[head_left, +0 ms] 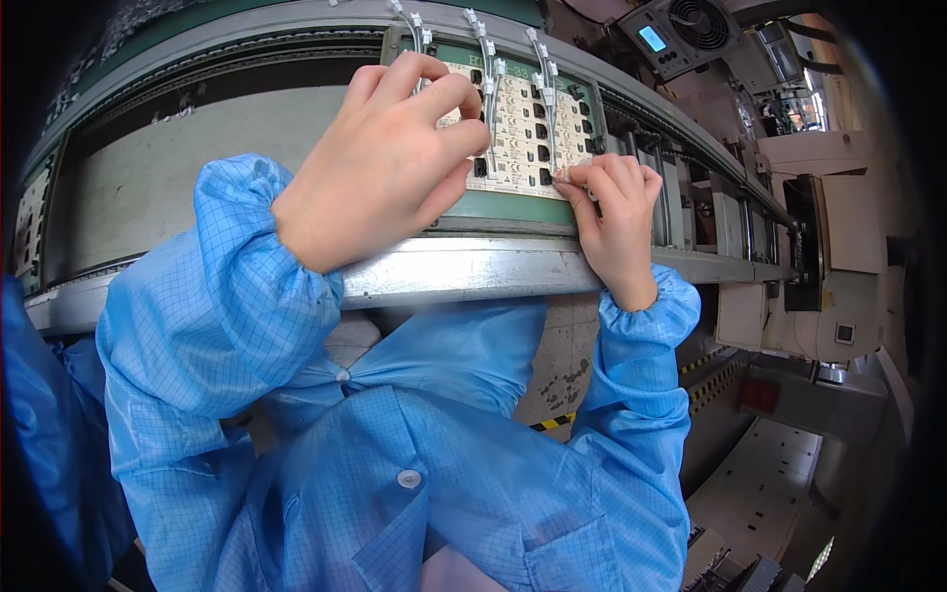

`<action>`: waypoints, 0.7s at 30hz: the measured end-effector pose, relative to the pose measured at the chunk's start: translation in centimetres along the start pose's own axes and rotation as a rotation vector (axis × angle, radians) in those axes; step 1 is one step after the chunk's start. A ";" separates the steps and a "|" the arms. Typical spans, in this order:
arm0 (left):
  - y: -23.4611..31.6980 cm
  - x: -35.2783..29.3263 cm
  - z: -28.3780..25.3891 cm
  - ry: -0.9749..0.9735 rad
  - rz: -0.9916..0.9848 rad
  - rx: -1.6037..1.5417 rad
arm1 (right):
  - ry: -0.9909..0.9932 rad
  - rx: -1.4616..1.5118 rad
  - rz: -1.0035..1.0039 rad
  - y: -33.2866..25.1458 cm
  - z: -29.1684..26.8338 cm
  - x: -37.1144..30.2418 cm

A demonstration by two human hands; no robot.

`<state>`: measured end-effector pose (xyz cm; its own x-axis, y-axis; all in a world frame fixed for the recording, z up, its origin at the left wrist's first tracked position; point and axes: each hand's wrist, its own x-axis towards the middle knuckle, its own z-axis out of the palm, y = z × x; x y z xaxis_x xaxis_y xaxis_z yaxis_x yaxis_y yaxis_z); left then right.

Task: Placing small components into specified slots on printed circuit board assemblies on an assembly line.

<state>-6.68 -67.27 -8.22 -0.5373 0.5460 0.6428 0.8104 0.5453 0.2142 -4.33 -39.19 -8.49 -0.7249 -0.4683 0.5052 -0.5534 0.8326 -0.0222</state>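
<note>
A white circuit-board panel (513, 128) with rows of small black components sits in a green carrier (508, 207) on the rail. Thin wire leads with white connectors (488, 44) lie across it in rows. My left hand (400, 158) is over the panel's left part, fingers bent and closed in toward the board; whatever its fingertips hold is hidden behind the hand. At the lower right corner of the panel, my right hand (614, 202) has thumb and forefinger pinched together. Anything between them is too small to make out.
A metal rail (473, 271) runs along the near side of the conveyor, with a grey flat plate (227, 168) left of the carrier. Beyond the far rail stands a device with a lit screen and fan (681, 35). Another person's blue sleeve (49, 424) shows at far left.
</note>
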 end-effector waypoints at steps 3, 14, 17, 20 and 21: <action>0.0 0.0 0.1 -0.002 0.004 -0.013 | 0.004 0.004 -0.010 0.3 0.1 -0.1; 0.3 -0.2 0.2 0.006 0.006 -0.017 | -0.089 0.119 0.034 1.5 -0.1 -0.2; 0.4 -0.1 0.1 -0.010 0.008 -0.017 | -0.116 0.100 0.011 1.4 -0.7 0.2; 0.5 -0.1 0.0 -0.002 0.019 -0.038 | -0.107 0.095 -0.045 1.7 -0.8 0.6; 0.5 -0.1 0.0 0.005 0.021 -0.036 | -0.109 0.096 -0.044 1.7 -0.8 0.6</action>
<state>-6.21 -67.06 -8.19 -0.5188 0.5537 0.6514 0.8295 0.5103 0.2269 -5.38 -37.80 -7.52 -0.7365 -0.5374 0.4108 -0.6186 0.7808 -0.0875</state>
